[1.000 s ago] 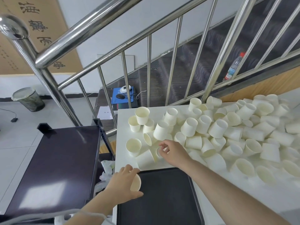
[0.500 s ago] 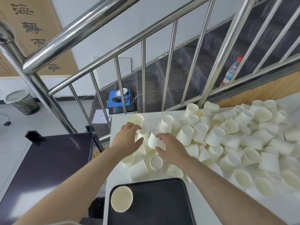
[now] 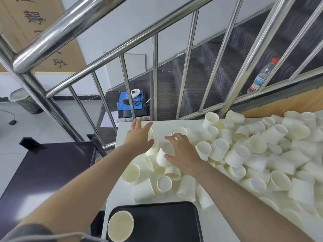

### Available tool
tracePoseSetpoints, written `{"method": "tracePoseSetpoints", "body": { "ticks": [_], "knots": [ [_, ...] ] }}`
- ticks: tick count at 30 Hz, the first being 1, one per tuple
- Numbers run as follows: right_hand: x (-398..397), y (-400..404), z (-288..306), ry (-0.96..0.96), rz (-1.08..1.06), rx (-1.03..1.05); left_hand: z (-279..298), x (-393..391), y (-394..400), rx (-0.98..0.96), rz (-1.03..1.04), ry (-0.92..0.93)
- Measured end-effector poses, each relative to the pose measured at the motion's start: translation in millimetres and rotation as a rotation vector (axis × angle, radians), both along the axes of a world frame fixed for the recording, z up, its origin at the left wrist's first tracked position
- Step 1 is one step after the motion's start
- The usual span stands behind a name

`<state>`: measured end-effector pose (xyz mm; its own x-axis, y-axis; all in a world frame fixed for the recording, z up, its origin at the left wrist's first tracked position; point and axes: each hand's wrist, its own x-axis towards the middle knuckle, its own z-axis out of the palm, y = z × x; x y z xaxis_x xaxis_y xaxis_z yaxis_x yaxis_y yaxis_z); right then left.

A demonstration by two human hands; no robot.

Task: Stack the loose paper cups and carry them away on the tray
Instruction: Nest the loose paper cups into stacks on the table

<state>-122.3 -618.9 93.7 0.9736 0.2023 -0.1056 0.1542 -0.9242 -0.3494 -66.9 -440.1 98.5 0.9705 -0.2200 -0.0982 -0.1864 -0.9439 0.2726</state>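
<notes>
Head view: both hands reached farther; left hand (image 3: 139, 137) spread, right hand (image 3: 183, 152) holds cup (image 3: 164, 157).

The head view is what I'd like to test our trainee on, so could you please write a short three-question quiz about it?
1. True or false: the tray holds one upright cup.
2. Which hand reaches farther across the table: A) left hand B) right hand?
3. Fill in: behind the railing stands a plastic ____ with a red cap.

Key: 1 true. 2 A. 3 bottle.
</notes>
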Motion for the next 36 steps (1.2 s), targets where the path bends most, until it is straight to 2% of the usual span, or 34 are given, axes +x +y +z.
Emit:
{"method": "tracePoseSetpoints", "body": {
  "ticks": [6, 14, 22, 26, 30, 33, 36],
  "knots": [
    [4, 3, -10, 0.097, 0.013, -0.032, -9, 6, -3, 0.005, 0.05, 0.087],
    [8, 6, -29, 0.186, -0.006, 0.048, -25, 16, -5, -0.043, 0.078, 0.136],
    [8, 7, -36, 0.143, -0.086, 0.191, -33, 12, 1, -0.219, 0.102, 0.057],
    [6, -6, -25, 0.06, -0.237, 0.445, -29, -1, 10, -0.356, 0.158, 0.012],
    [7, -16, -7, -0.027, -0.46, 0.744, -26, -16, 22, -0.389, 0.127, -0.006],
    [7, -12, 2, 0.051, -0.62, 1.013, -24, -26, 26, -0.371, 0.044, -0.004],
    [1, -4, 0, 0.192, -0.652, 1.133, -24, -33, 26, -0.347, -0.035, 0.009]
  ]
}}
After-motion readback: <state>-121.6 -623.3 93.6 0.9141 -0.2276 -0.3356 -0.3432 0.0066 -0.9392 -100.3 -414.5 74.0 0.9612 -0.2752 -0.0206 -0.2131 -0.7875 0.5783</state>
